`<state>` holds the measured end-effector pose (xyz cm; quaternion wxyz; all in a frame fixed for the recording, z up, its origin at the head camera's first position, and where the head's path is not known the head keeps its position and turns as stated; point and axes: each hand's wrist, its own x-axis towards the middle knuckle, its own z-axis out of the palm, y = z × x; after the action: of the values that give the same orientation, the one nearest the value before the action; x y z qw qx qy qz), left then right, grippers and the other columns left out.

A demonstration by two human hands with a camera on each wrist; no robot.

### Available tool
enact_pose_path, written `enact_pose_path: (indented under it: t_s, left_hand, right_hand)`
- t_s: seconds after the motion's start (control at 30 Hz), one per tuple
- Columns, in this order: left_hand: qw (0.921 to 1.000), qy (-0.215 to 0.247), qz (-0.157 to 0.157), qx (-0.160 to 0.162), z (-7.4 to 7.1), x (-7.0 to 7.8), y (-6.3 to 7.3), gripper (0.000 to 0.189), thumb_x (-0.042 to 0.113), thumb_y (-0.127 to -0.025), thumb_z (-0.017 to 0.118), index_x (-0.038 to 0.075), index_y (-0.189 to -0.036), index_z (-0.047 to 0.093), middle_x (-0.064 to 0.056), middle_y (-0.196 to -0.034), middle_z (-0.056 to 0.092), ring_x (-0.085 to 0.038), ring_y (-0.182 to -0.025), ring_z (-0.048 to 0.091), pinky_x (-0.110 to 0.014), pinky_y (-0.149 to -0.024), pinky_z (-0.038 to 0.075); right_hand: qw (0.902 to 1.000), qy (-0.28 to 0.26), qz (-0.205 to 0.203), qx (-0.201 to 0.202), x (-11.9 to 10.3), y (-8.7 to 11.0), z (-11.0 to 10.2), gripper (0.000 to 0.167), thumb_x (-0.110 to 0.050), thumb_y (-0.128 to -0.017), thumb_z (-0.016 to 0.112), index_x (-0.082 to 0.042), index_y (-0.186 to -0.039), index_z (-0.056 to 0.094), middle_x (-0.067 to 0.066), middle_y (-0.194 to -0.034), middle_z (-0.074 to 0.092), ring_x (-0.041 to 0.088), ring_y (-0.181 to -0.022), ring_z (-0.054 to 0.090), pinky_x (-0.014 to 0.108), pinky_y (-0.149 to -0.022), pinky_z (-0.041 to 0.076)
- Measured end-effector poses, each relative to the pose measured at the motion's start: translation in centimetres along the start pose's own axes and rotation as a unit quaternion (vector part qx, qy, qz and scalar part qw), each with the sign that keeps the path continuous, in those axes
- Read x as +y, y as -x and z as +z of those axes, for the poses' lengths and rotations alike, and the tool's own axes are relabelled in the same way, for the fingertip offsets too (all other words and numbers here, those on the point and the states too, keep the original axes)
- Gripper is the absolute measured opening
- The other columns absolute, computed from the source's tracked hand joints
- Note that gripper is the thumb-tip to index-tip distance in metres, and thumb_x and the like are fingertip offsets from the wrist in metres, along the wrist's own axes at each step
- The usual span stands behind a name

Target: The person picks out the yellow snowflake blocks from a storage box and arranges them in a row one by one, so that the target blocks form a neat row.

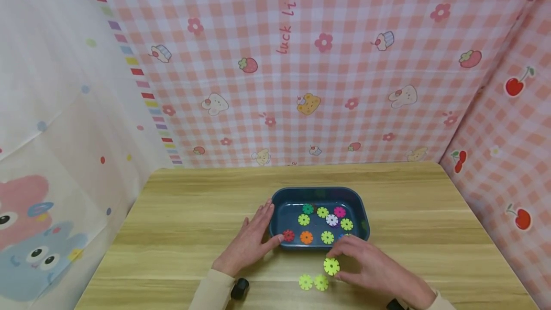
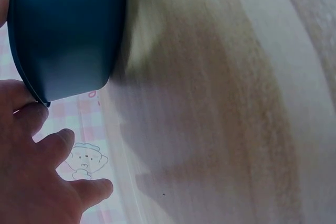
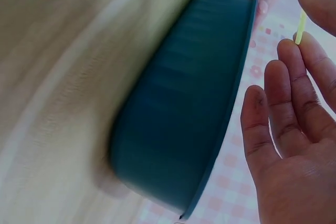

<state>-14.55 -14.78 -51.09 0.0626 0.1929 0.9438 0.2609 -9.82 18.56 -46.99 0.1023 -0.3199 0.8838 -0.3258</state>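
Note:
My left hand (image 1: 251,240) rests at the left end of a dark blue tray (image 1: 281,207), its fingers fairly straight along the rim and the thumb at the front corner. In the left wrist view its outer fingers (image 2: 86,192) spread off the rim. Between thumb and index finger, my right hand (image 1: 370,262) pinches a yellow-green notched plastic disc (image 1: 331,266) just in front of the tray. The right wrist view shows that disc edge-on (image 3: 301,27). Two more yellow-green discs, one left (image 1: 305,282) and one right (image 1: 321,282), lie side by side on the table.
Inside the tray lie several notched discs, among them a red (image 1: 288,235), an orange (image 1: 306,237), a white (image 1: 332,219), a pink (image 1: 339,212) and a green one (image 1: 307,209). Patterned cloth (image 1: 301,75) hangs behind the wooden table (image 1: 172,233) and at its sides.

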Motion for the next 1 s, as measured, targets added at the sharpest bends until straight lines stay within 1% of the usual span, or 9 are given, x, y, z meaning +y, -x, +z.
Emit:
enact_pose_path:
  t_s: [0.07,0.17,0.33,0.57,0.67,0.8,1.0]
  left_hand:
    - [1.0,0.0,0.002,0.001,0.0,-0.1,0.0,0.087,0.06,-0.103,0.052,0.011,-0.167,0.019,-0.001,-0.174,0.009,-0.028,-0.159,0.013,-0.066,-0.122,0.017]
    - [1.0,0.0,0.004,0.003,0.0,-0.1,-0.1,0.087,0.059,-0.103,0.052,0.01,-0.166,0.019,-0.003,-0.174,0.01,-0.029,-0.158,0.014,-0.066,-0.121,0.017]
    - [1.0,0.002,0.005,0.003,0.1,-0.1,-0.2,0.086,0.058,-0.103,0.053,0.01,-0.166,0.02,-0.003,-0.174,0.01,-0.03,-0.158,0.014,-0.066,-0.121,0.017]
    - [1.0,0.006,0.0,0.001,0.1,0.0,-0.3,0.085,0.057,-0.104,0.053,0.011,-0.166,0.02,-0.002,-0.174,0.01,-0.029,-0.159,0.014,-0.067,-0.122,0.017]
    - [1.0,0.007,-0.002,-0.001,0.1,0.0,-0.3,0.085,0.056,-0.104,0.054,0.011,-0.167,0.019,-0.001,-0.174,0.009,-0.029,-0.159,0.013,-0.066,-0.122,0.016]
    - [1.0,0.008,-0.002,-0.001,0.1,0.0,-0.2,0.085,0.056,-0.104,0.054,0.011,-0.166,0.019,-0.002,-0.174,0.01,-0.028,-0.159,0.013,-0.066,-0.122,0.016]
    - [1.0,0.009,0.0,0.0,0.1,0.0,-0.1,0.085,0.056,-0.104,0.054,0.011,-0.166,0.019,-0.003,-0.174,0.01,-0.03,-0.158,0.014,-0.066,-0.122,0.017]
  right_hand:
    - [1.0,-0.002,0.007,-0.006,0.1,0.1,0.1,0.027,-0.04,-0.093,0.078,-0.031,-0.118,0.072,-0.021,-0.116,0.062,0.006,-0.106,0.057,0.034,-0.095,0.056]
    - [0.9999,0.0,0.006,-0.009,0.3,0.4,0.3,0.027,-0.042,-0.094,0.077,-0.03,-0.118,0.073,-0.02,-0.115,0.063,0.006,-0.104,0.058,0.033,-0.093,0.056]
    - [0.9996,-0.018,0.014,-0.019,0.9,1.0,0.5,0.029,-0.047,-0.095,0.074,-0.029,-0.119,0.072,-0.02,-0.115,0.063,0.006,-0.104,0.058,0.031,-0.093,0.055]
    - [0.9969,-0.04,0.054,-0.04,1.5,1.6,0.9,0.029,-0.051,-0.096,0.07,-0.035,-0.12,0.071,-0.023,-0.116,0.06,0.007,-0.105,0.055,0.031,-0.094,0.053]
    - [0.9971,-0.039,0.053,-0.038,1.7,1.7,1.0,0.03,-0.05,-0.097,0.07,-0.033,-0.121,0.071,-0.023,-0.116,0.06,0.006,-0.105,0.055,0.03,-0.094,0.054]
    - [0.9981,-0.031,0.041,-0.033,2.0,1.8,1.2,0.032,-0.05,-0.098,0.068,-0.03,-0.122,0.071,-0.022,-0.116,0.061,0.005,-0.104,0.056,0.03,-0.093,0.055]
    - [0.9967,-0.054,0.03,-0.053,2.6,1.8,1.4,0.034,-0.046,-0.1,0.067,-0.025,-0.125,0.071,-0.019,-0.117,0.061,0.005,-0.104,0.057,0.027,-0.093,0.054]
